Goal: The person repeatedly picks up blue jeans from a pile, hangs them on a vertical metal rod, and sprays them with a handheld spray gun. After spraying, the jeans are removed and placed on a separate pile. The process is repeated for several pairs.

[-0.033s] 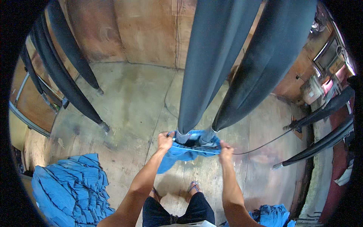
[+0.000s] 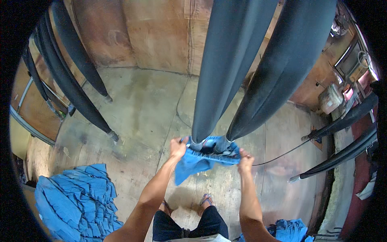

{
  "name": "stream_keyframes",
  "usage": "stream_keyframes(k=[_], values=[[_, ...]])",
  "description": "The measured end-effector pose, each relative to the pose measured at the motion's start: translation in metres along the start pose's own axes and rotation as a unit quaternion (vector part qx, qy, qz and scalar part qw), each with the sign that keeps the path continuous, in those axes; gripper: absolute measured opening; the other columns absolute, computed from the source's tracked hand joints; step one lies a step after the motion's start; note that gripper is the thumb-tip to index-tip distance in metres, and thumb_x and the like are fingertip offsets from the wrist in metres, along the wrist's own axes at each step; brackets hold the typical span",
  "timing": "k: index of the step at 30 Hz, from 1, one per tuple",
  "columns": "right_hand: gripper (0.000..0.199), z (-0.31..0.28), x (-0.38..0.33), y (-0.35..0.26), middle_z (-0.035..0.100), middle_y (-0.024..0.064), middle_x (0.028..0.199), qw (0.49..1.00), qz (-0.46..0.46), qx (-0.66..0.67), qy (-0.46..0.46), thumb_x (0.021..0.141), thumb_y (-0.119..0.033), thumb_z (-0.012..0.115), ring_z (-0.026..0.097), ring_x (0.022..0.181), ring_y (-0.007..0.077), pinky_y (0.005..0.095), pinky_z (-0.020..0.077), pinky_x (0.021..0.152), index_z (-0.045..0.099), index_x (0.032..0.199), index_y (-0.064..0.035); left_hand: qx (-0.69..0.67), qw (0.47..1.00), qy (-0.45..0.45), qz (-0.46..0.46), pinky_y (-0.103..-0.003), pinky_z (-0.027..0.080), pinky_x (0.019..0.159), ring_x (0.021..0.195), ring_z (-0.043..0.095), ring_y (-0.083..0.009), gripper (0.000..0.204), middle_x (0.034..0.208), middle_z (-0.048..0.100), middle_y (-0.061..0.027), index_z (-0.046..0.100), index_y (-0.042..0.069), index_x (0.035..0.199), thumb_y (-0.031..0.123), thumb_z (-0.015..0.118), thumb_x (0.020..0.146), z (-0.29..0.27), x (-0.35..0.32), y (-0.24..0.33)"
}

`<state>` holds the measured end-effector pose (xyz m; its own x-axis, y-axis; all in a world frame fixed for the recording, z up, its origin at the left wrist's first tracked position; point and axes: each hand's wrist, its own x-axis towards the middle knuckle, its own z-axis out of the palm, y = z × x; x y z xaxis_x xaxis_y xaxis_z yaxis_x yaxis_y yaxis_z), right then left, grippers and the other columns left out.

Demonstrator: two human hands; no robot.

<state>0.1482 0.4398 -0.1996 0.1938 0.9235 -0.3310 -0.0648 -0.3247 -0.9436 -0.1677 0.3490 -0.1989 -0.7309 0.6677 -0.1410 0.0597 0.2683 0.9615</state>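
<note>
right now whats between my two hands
In the head view, the blue garment spans from the left hand to the right hand, with the lower ends of two dark leg-shaped forms poking into its opening.

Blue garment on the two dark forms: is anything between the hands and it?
Nothing visible. The left hand and right hand both grip the blue garment directly at the ends of the two dark forms.

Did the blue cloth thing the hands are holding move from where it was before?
No. The crumpled blue fabric garment sits at the same spot around the lower ends of the two tall dark grey leg-shaped forms, held by the left hand and right hand.
</note>
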Motion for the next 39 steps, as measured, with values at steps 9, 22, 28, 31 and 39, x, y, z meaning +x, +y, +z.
stream_keyframes(k=[9, 22, 28, 31, 39], values=[[0.023, 0.030, 0.000, -0.203, 0.058, 0.0011, 0.067, 0.982, -0.097, -0.163, -0.021, 0.091, -0.005, 0.063, 0.050, 0.068, 0.0116, 0.0317, 0.0429, 0.061, 0.064, 0.070, 0.0047, 0.108, 0.994, 0.027, 0.008, -0.043, 0.050, 0.068, 0.067, 0.064, -0.0193, 0.028, 0.071, 0.069, -0.0231, 0.074, -0.006, 0.092, 0.022, 0.069, 0.090, 0.004, -0.002, 0.188], [0.024, 0.102, -0.038, -0.428, 0.055, -0.0005, 0.059, 0.959, -0.241, -0.091, -0.117, 0.100, -0.018, 0.057, 0.043, 0.039, 0.0107, 0.0309, 0.0307, 0.034, 0.069, 0.085, -0.0040, -0.006, 0.991, 0.036, 0.127, -0.040, 0.044, 0.057, 0.063, 0.051, -0.0128, 0.031, 0.059, 0.059, -0.0102, 0.068, -0.008, 0.070, 0.018, 0.072, 0.088, -0.087, 0.070, 0.422], [0.022, 0.117, -0.066, -0.611, 0.058, -0.0032, 0.059, 0.947, -0.273, -0.015, -0.169, 0.099, -0.018, 0.058, 0.035, 0.036, 0.0070, 0.0255, 0.0237, 0.033, 0.075, 0.097, -0.0044, -0.012, 0.977, -0.042, 0.207, -0.037, 0.029, 0.039, 0.041, 0.044, -0.0153, 0.039, 0.051, 0.052, -0.0066, 0.058, 0.002, 0.056, 0.020, 0.069, 0.088, -0.126, 0.090, 0.636], [0.019, 0.124, -0.086, -0.684, 0.055, -0.0025, 0.061, 0.943, -0.292, 0.022, -0.155, 0.096, -0.022, 0.062, 0.031, 0.036, 0.0053, 0.0224, 0.0218, 0.031, 0.071, 0.099, -0.0058, 0.011, 0.974, -0.042, 0.221, -0.036, 0.028, 0.038, 0.041, 0.044, -0.0157, 0.036, 0.054, 0.053, -0.0076, 0.056, 0.003, 0.058, 0.022, 0.066, 0.088, -0.143, 0.074, 0.725], [0.029, 0.137, -0.068, -0.845, 0.053, 0.0022, 0.063, 0.936, -0.298, -0.013, -0.185, 0.102, -0.028, 0.051, 0.049, 0.046, 0.0129, 0.0267, 0.0390, 0.038, 0.064, 0.109, -0.0034, 0.109, 0.949, -0.044, 0.292, -0.027, 0.025, 0.038, 0.042, 0.035, -0.0082, 0.028, 0.053, 0.049, 0.0000, 0.055, 0.008, 0.060, 0.017, 0.055, 0.086, -0.153, 0.029, 0.843]])
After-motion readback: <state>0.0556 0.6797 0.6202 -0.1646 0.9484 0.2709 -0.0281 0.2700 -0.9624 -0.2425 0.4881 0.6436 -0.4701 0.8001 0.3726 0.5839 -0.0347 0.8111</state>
